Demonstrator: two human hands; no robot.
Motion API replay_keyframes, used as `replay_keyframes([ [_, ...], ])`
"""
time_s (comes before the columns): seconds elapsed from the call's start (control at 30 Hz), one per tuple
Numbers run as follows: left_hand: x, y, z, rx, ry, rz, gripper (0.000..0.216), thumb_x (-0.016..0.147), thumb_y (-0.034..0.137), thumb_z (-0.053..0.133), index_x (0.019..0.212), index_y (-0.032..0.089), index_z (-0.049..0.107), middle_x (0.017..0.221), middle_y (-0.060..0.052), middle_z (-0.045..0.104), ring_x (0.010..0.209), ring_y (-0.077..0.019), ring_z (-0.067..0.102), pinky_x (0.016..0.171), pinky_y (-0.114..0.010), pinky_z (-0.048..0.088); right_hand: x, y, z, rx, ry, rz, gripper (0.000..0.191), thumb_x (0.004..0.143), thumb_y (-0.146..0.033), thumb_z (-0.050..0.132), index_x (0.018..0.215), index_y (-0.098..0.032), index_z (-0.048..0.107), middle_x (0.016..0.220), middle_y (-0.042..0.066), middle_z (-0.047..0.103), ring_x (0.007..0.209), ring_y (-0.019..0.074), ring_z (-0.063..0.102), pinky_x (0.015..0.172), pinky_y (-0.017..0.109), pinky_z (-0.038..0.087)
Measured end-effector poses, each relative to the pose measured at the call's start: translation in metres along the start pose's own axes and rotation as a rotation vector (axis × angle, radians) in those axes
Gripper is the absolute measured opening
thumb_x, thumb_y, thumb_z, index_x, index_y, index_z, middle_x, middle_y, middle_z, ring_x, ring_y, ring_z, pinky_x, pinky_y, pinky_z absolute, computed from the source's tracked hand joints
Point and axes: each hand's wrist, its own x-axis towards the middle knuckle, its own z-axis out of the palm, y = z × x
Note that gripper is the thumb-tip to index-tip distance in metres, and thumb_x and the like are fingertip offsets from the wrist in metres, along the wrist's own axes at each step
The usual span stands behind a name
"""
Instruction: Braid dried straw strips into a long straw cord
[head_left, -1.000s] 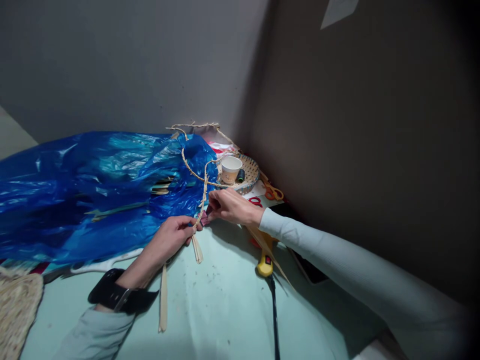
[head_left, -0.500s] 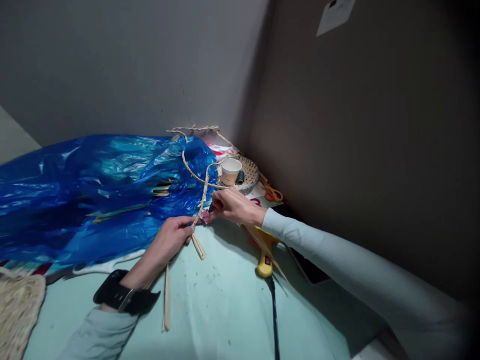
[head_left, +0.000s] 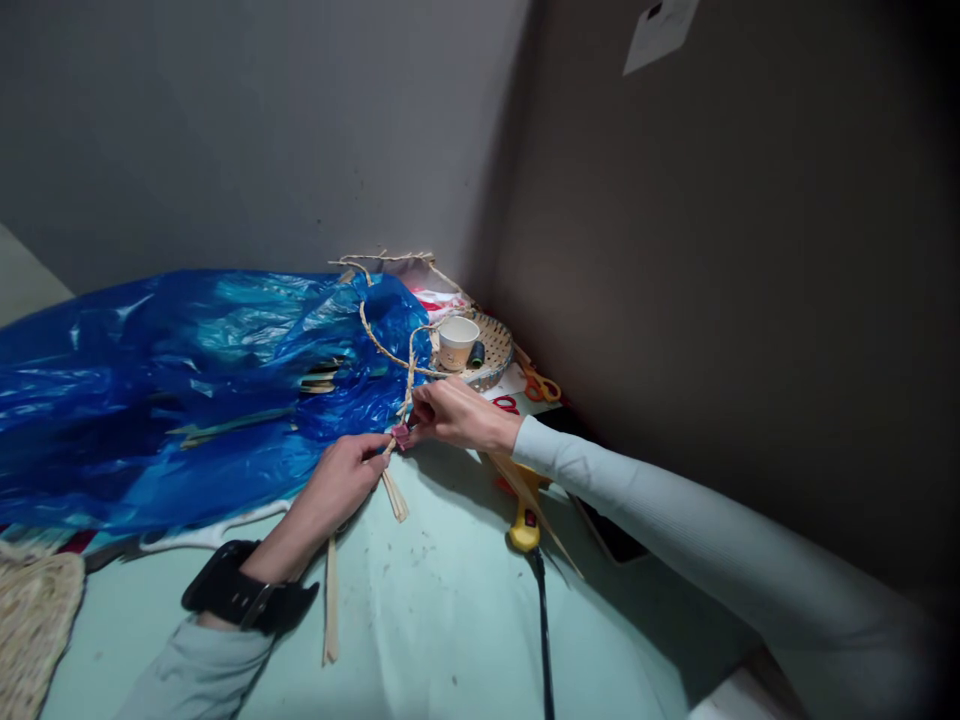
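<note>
A tan braided straw cord (head_left: pixel 409 375) loops over the blue plastic and runs down to my hands. My left hand (head_left: pixel 341 478) pinches the braid's lower end, where loose flat strips (head_left: pixel 393 495) fan out onto the table. My right hand (head_left: pixel 454 415) is closed on a small pink clip (head_left: pixel 401 435) set against the braid just above my left fingertips. A black watch band (head_left: pixel 240 600) sits on my left wrist.
A big blue plastic sheet (head_left: pixel 187 385) covers the table's left. Behind my hands stands a woven tray (head_left: pixel 495 355) with a paper cup (head_left: pixel 455 343) and dark spool. Orange scissors (head_left: pixel 541 385), a yellow glue gun (head_left: pixel 523 530) with black cable, and a woven mat (head_left: pixel 30 625) lie around.
The pink clip has come into view at the braid between my fingertips. My right hand shifted slightly left and up; my left hand stays on the braid's end.
</note>
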Motion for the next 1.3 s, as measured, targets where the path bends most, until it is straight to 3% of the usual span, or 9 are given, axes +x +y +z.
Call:
replay_keyframes([
  [0.13,0.002,-0.007,0.000,-0.035,-0.092,0.038,0.030,0.067,0.038,0.065,0.088,0.017,0.068,0.048,0.006,0.054,0.050,-0.0151,0.044,0.053,-0.026,0.029,0.001,0.003,0.002,0.035,-0.022,0.005,0.028,0.078,-0.021,0.073,0.069,-0.018,0.047,0.062,-0.006,0.047,0.058,0.0095,0.040,0.057,0.023,0.028],
  [0.23,0.002,-0.010,0.001,-0.065,-0.123,0.034,0.027,0.067,0.043,0.065,0.078,0.019,0.061,0.049,0.004,0.057,0.050,-0.0153,0.046,0.054,-0.026,0.031,-0.005,0.006,-0.002,0.065,-0.019,0.015,0.017,0.081,-0.018,0.070,0.080,-0.016,0.053,0.072,-0.003,0.058,0.065,0.0112,0.050,0.062,0.022,0.035],
  [0.47,-0.009,-0.002,0.002,-0.072,-0.200,-0.009,0.030,0.064,0.048,0.071,0.066,0.020,0.061,0.054,-0.001,0.064,0.052,-0.0160,0.047,0.053,-0.026,0.031,-0.059,0.000,-0.044,0.050,0.260,0.119,0.012,0.097,-0.026,0.049,0.101,-0.015,0.054,0.096,0.005,0.065,0.087,0.0147,0.060,0.077,0.024,0.042],
  [0.57,-0.016,-0.001,0.005,-0.066,-0.184,-0.026,0.033,0.062,0.051,0.072,0.062,0.020,0.061,0.056,-0.002,0.064,0.052,-0.0157,0.047,0.052,-0.026,0.031,-0.093,-0.003,-0.053,-0.006,0.330,0.203,0.011,0.097,-0.020,0.044,0.098,-0.014,0.054,0.091,0.005,0.066,0.081,0.0140,0.061,0.072,0.023,0.041],
  [0.7,-0.022,-0.004,0.008,-0.068,-0.133,-0.043,0.037,0.061,0.055,0.073,0.057,0.020,0.062,0.056,-0.001,0.062,0.050,-0.0149,0.047,0.051,-0.025,0.032,-0.118,0.000,-0.036,-0.131,0.272,0.288,0.009,0.090,-0.015,0.056,0.082,-0.013,0.060,0.073,0.003,0.062,0.066,0.0130,0.054,0.063,0.024,0.036],
  [0.83,-0.025,-0.010,0.010,-0.090,-0.090,-0.086,0.039,0.060,0.056,0.074,0.065,0.019,0.064,0.056,0.000,0.061,0.045,-0.0129,0.043,0.047,-0.024,0.029,-0.118,0.001,-0.011,-0.270,0.219,0.294,0.021,0.086,-0.033,0.067,0.084,-0.012,0.065,0.085,0.010,0.063,0.078,0.0190,0.054,0.067,0.028,0.037],
  [1.07,-0.028,-0.014,0.011,-0.146,-0.125,-0.179,0.046,0.063,0.064,0.071,0.063,0.019,0.059,0.045,0.007,0.044,0.037,-0.0078,0.030,0.042,-0.023,0.017,-0.117,-0.009,-0.006,-0.414,0.153,0.259,0.014,0.088,-0.026,0.060,0.089,-0.013,0.065,0.088,0.011,0.062,0.077,0.0210,0.055,0.066,0.031,0.036],
  [1.2,-0.029,-0.011,0.010,-0.178,-0.135,-0.202,0.046,0.063,0.062,0.073,0.069,0.018,0.061,0.049,0.007,0.049,0.036,-0.0049,0.026,0.040,-0.021,0.013,-0.119,-0.012,-0.002,-0.423,0.131,0.223,0.024,0.091,-0.037,0.059,0.085,-0.014,0.065,0.088,0.011,0.063,0.079,0.0217,0.056,0.068,0.032,0.036],
  [1.3,-0.032,-0.005,0.009,-0.203,-0.149,-0.205,0.046,0.060,0.059,0.076,0.074,0.017,0.062,0.053,0.007,0.053,0.037,-0.0030,0.022,0.039,-0.020,0.011,-0.118,-0.013,0.006,-0.411,0.123,0.192,0.015,0.090,-0.024,0.058,0.081,-0.013,0.064,0.087,0.013,0.063,0.080,0.0225,0.056,0.068,0.032,0.036],
])
